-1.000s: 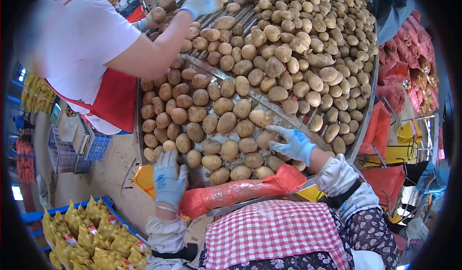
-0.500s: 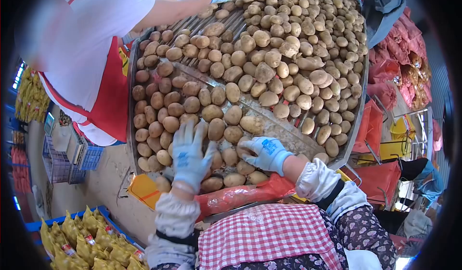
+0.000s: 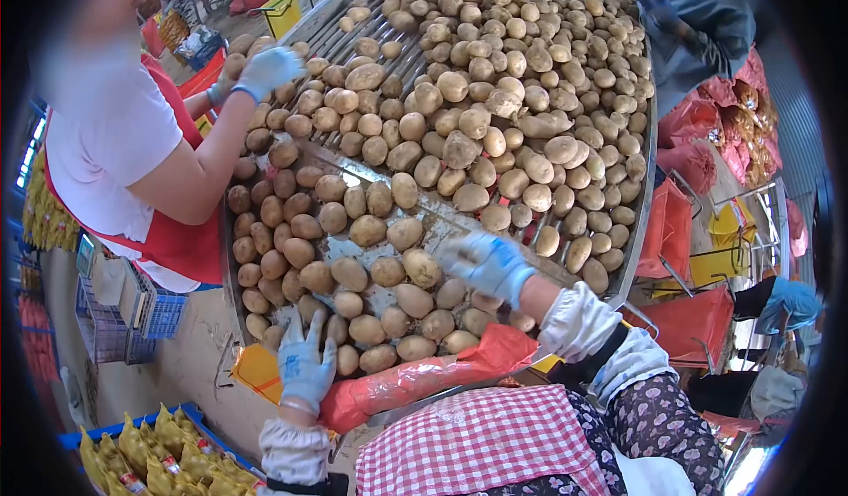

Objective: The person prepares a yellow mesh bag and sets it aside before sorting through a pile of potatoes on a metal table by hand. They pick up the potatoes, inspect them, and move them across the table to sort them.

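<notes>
Head view, looking down on a sorting table (image 3: pixel 329 30) covered with potatoes (image 3: pixel 415 300). I see both of the wearer's hands in pale blue gloves. The left hand (image 3: pixel 306 363) lies at the near left edge of the table, palm down and fingers spread wide; it touches the nearest potatoes but has hold of none. The right hand (image 3: pixel 488 264) hovers over the near section, just in front of the slanting metal bar (image 3: pixel 422 204) that divides the heap. Its fingers are curled downward, but it is blurred, and I cannot tell whether they close on a potato or only brush the pile. A red sack (image 3: pixel 415 365) lies rolled along the near rim, between the hands and a checked apron (image 3: pixel 495 439). At left, a co-worker (image 3: pixel 115 143) in a white shirt and red apron reaches in; the co-worker's gloved hand (image 3: pixel 265 68) rests on potatoes at the far left edge. Yellow bags (image 3: pixel 159 461) stand at lower left.
</notes>
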A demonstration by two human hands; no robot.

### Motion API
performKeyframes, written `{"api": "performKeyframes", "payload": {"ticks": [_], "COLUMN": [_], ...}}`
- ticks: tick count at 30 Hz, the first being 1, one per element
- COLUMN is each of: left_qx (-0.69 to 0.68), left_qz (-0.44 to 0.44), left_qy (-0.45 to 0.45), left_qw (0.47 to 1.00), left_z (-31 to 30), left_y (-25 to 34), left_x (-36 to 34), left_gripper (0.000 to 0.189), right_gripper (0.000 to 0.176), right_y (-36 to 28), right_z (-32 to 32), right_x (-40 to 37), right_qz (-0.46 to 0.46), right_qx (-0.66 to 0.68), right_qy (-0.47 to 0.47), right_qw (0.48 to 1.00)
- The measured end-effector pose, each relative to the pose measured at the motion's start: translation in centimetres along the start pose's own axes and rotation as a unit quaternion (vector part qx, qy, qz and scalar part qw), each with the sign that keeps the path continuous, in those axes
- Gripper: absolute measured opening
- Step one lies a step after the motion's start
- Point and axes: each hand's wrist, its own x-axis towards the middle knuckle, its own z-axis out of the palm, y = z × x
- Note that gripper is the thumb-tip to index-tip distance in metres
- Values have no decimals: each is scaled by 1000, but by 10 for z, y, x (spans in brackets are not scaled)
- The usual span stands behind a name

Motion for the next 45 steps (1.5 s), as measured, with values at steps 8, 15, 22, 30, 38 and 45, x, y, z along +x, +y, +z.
{"api": "performKeyframes", "payload": {"ticks": [8, 15, 22, 30, 38, 45], "left_qx": [-56, -92, -131, -225, -161, -134], "left_qz": [-11, 138, 269, 312, 231, 330], "left_qy": [135, 209, 117, 216, 104, 30], "left_qw": [989, 964, 947, 898, 954, 934], "left_z": [-22, 2, 28, -9, 43, 0], "left_y": [13, 63, 123, 168, 177, 173], "left_x": [40, 189, 173, 251, 277, 184], "left_gripper": [43, 50, 46, 49, 76, 48], "right_gripper": [32, 37, 27, 38, 47, 60], "right_y": [33, 62, 37, 59, 37, 32], "right_z": [11, -46, -39, -123, -151, -150], "right_x": [4, -36, -62, 11, 39, 85], "right_qz": [58, 208, 206, 191, 243, 287], "right_qx": [-201, 41, 55, -76, -83, -202], "right_qy": [307, 354, 180, 285, 105, 91], "right_qw": [928, 911, 960, 936, 961, 932]}}
